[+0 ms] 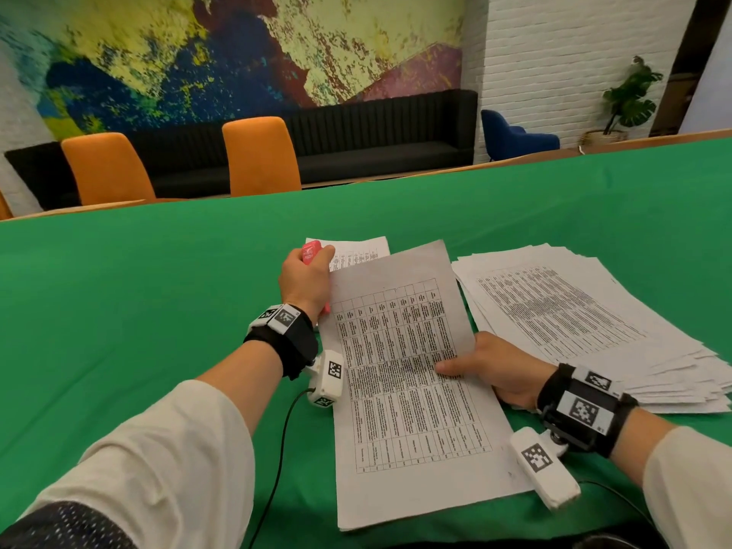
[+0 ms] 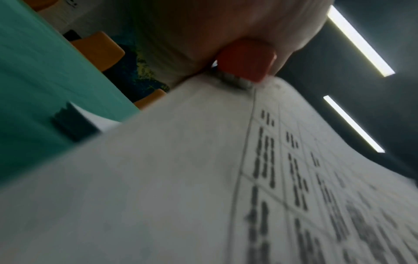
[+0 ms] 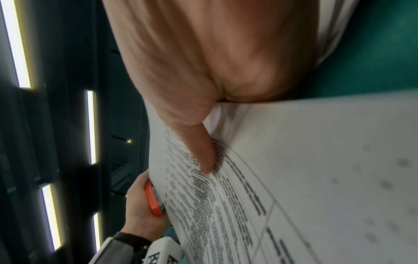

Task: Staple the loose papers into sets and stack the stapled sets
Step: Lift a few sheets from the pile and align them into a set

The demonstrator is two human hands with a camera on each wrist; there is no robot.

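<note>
The set (image 1: 400, 374) lies tilted on the table (image 1: 158, 295), pinched at its right edge by the right hand (image 1: 499, 370), while the left hand (image 1: 305, 281) grips the stapler (image 1: 311, 251) at its far-left corner: stapling seems underway, so a firm squeeze looks due next.

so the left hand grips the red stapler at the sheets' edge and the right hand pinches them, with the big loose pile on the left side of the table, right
Not quite. The loose pile lies on the right side of the table, as the head view shows. The rest holds: the left hand grips the red stapler at the edge of the sheets, and the right hand pinches them.
</note>
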